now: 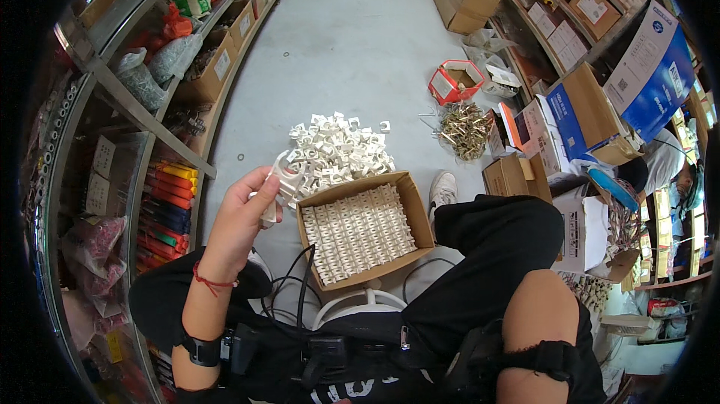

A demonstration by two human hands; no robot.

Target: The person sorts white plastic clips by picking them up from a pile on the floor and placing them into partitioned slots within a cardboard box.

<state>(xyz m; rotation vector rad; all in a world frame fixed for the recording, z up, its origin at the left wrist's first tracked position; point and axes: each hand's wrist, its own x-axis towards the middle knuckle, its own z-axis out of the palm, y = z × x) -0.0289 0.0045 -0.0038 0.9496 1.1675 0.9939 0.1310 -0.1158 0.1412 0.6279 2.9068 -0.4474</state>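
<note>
My left hand (242, 212) is raised left of an open cardboard box (419, 207), its thumb and fingers pinching a white plastic pipe clip (288, 179). Part of another white piece shows lower in the same hand. Inside the box, similar white clips (360, 232) stand in tight, even rows. Just beyond the box, a loose heap of white clips (340, 148) lies on the grey floor, and one stray clip (385, 126) sits at its right side. My right hand is out of view; only the right arm shows at lower right.
Metal shelving (152, 122) with boxes and bags lines the left. Beyond my right shoe (444, 190) lie a pile of brass-coloured metal fasteners (464, 131) and a red-edged box (457, 82). Cartons (585, 117) crowd the right. Black cable (301, 291) loops near my lap. Another person is partly visible at far right.
</note>
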